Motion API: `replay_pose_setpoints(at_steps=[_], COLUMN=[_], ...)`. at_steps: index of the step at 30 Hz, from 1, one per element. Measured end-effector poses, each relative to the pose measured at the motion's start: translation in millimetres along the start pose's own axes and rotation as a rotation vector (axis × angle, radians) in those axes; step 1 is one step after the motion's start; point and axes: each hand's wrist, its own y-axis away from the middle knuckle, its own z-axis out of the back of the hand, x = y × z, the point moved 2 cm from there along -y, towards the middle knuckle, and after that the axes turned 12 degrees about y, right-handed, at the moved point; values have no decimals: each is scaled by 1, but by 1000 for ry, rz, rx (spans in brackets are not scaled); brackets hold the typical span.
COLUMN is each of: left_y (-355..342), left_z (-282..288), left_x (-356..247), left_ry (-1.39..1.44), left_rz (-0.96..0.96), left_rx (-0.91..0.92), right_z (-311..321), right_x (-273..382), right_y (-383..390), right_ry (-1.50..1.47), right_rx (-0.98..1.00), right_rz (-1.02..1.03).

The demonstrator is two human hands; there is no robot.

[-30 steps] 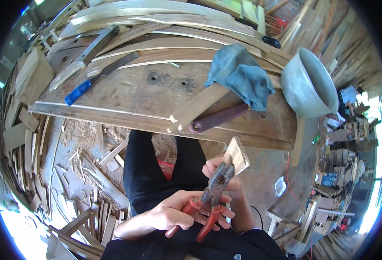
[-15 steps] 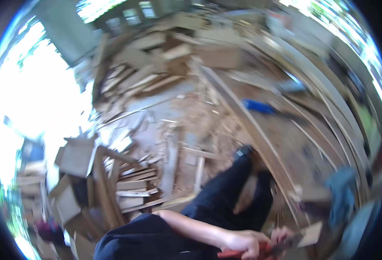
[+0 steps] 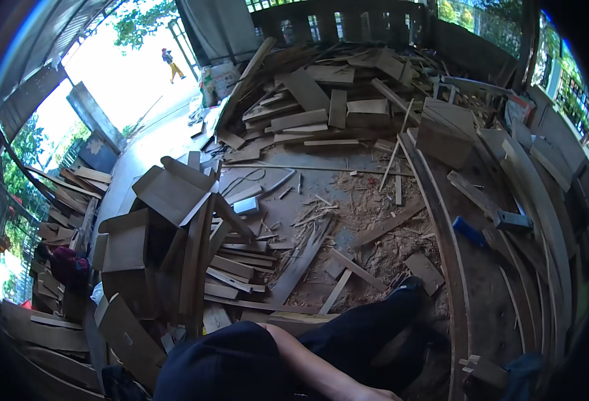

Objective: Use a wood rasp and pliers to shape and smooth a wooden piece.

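Note:
My left forearm [image 3: 314,364] reaches across my dark-trousered lap toward the lower edge. Only the back of my left hand [image 3: 378,395] shows there; its fingers and anything in them are cut off. My right hand is out of view. Just right of my left hand are a small wooden block [image 3: 485,369] and a dark bluish cloth [image 3: 523,374]. Beyond my knee, my foot [image 3: 409,284] rests on the floor among sawdust and offcuts [image 3: 425,274]. A long curved wooden board [image 3: 441,227] runs along the right of my legs.
Open cardboard boxes [image 3: 124,250] stand at the left beside upright boards [image 3: 193,267]. Stacked planks [image 3: 301,120] fill the back. At the right lie a blue object [image 3: 469,232], a cardboard box [image 3: 445,134] and long timbers [image 3: 535,194]. A distant person [image 3: 171,65] is outside.
My view has swung up and steadied. Half a second ago both hands showed, the left on a red-handled tool beside a pale wood piece; these have dropped below the lower edge.

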Motion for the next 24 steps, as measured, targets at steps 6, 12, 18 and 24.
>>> replay_pose_setpoints(at_steps=[6, 12, 18, 24], left_y=[14, -2, 10, -10], left_z=[-14, -22, -27, -6], left_x=[-3, -13, -35, -40], left_ry=[6, -117, 24, 105], left_rz=[-55, -35, 42, -171], left_rx=[-20, 220, 161, 113], right_z=[6, 25, 6, -1], right_x=[0, 19, 30, 90], right_y=[19, 71, 163, 148], right_ry=[175, 386, 844, 1077], right_rx=[-122, -459, -1226, -1196], right_rz=[-29, -26, 133, 211])
